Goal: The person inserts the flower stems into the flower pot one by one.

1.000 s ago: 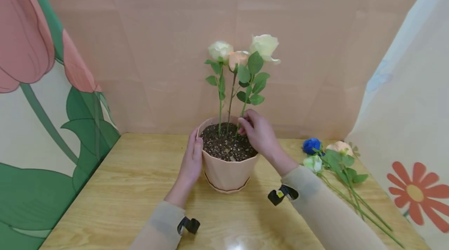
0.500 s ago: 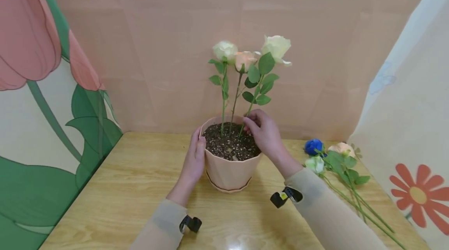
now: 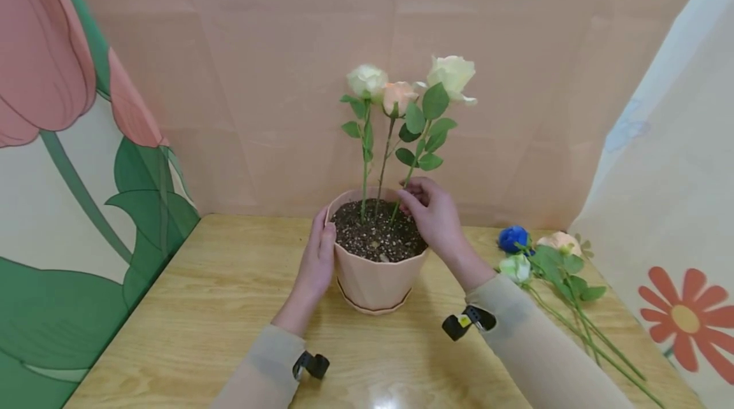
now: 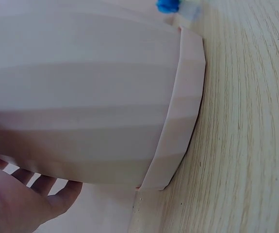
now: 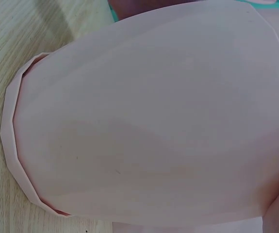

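A pink faceted pot (image 3: pixel 378 278) of dark soil (image 3: pixel 378 243) stands in its saucer (image 3: pixel 375 311). My left hand (image 3: pixel 316 256) holds its left side, thumb near the rim; in the left wrist view the fingers of that hand (image 4: pixel 30 196) lie against the pot wall (image 4: pixel 81 87). At the back right of the soil, my right hand (image 3: pixel 432 215) pinches the low stem of a tall white rose (image 3: pixel 452 76), which leans right. A peach rose (image 3: pixel 398 98) and another white rose (image 3: pixel 367 82) stand upright beside it. The pot (image 5: pixel 144 111) fills most of the right wrist view.
On the right of the wooden table (image 3: pixel 229 307) lie a blue rose (image 3: pixel 513 239), a pale green one (image 3: pixel 515 267) and a peach one (image 3: pixel 559 243), stems pointing toward the front right. A pink backdrop (image 3: pixel 287 78) rises behind the pot.
The head view has shifted slightly. Compared with a second ago, the tall white rose leans farther right, with my right hand still on its stem. My left hand has kept its place on the pot.
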### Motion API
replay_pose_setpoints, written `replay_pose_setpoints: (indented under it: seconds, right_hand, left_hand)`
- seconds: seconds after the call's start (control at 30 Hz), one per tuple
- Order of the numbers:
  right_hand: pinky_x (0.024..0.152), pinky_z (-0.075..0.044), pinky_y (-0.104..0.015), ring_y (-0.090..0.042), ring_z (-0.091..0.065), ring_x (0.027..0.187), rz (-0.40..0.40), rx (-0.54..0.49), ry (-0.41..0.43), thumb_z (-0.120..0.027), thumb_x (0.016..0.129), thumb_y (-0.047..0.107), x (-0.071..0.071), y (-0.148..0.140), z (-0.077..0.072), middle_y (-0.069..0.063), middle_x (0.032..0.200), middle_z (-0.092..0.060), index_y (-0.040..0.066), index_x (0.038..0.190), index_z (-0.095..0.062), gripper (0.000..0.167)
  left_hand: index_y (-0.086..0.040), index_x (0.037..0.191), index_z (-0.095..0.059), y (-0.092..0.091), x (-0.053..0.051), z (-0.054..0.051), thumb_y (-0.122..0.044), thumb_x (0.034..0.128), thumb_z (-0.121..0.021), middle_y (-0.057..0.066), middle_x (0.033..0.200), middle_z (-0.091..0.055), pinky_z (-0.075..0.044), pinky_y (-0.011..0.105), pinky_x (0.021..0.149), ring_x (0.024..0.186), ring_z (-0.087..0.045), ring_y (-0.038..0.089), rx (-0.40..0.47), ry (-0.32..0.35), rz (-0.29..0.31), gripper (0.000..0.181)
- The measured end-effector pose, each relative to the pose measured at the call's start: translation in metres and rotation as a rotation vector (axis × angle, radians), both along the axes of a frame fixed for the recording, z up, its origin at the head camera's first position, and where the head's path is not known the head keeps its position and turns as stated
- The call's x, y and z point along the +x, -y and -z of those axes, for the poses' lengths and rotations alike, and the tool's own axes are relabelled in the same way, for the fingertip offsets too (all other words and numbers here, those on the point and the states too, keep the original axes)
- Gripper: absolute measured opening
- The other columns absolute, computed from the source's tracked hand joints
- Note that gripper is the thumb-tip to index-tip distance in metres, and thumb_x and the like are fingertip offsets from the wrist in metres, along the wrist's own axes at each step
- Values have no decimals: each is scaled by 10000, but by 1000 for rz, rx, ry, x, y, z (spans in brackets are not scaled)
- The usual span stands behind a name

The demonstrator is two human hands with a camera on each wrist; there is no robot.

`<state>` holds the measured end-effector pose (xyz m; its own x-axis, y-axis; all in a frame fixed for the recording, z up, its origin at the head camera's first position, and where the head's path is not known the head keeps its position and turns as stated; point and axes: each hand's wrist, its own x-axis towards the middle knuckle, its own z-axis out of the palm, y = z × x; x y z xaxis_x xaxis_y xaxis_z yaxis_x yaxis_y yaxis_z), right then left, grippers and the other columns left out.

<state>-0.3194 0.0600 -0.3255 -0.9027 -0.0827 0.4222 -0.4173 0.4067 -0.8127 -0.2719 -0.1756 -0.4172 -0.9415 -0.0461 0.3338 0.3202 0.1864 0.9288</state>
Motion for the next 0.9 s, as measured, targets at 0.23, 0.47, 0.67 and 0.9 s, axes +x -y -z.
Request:
replay_pose_setpoints:
  seconds: [0.23, 0.47, 0.67, 0.9]
  right_hand:
    - [770, -621, -279, -250, -738, 913, 10, -6, 17, -783, 1061, 186, 1, -4, 1, -157, 1118, -755, -16, 1330, -724, 342]
    - [804, -550, -208, -248, -706, 1045, 55, 4, 22, -795, 1056, 266, 7, -18, 3, -137, 1182, -747, 23, 1383, -727, 413]
    - [815, -536, -170, -228, -703, 1046, 91, 34, 0, -788, 1062, 268, 19, -32, -4, -145, 1176, -748, 23, 1372, -733, 399]
    - [813, -530, -132, -191, -707, 1062, 109, 147, 15, -747, 1087, 321, 40, -62, -16, -117, 1216, -737, 59, 1443, -701, 444]
  left_hand:
    - [-239, 1736, -328, 0, 1, 1, -439, 1209, -303, 154, 1769, -343, -254, 683, 1282, 1595, -347, 438, 0, 14, -1, 565]
    - [-243, 1737, -327, -2, 3, 1, -441, 1205, -303, 145, 1769, -346, -260, 678, 1283, 1595, -348, 433, 12, 13, 8, 568]
    - [-254, 1738, -322, -2, 3, 0, -424, 1211, -307, 138, 1775, -337, -261, 682, 1280, 1598, -345, 430, -4, 23, 0, 553]
    - [-250, 1738, -319, 0, 2, -2, -415, 1213, -310, 146, 1777, -330, -255, 674, 1286, 1600, -341, 430, -6, 21, -4, 551]
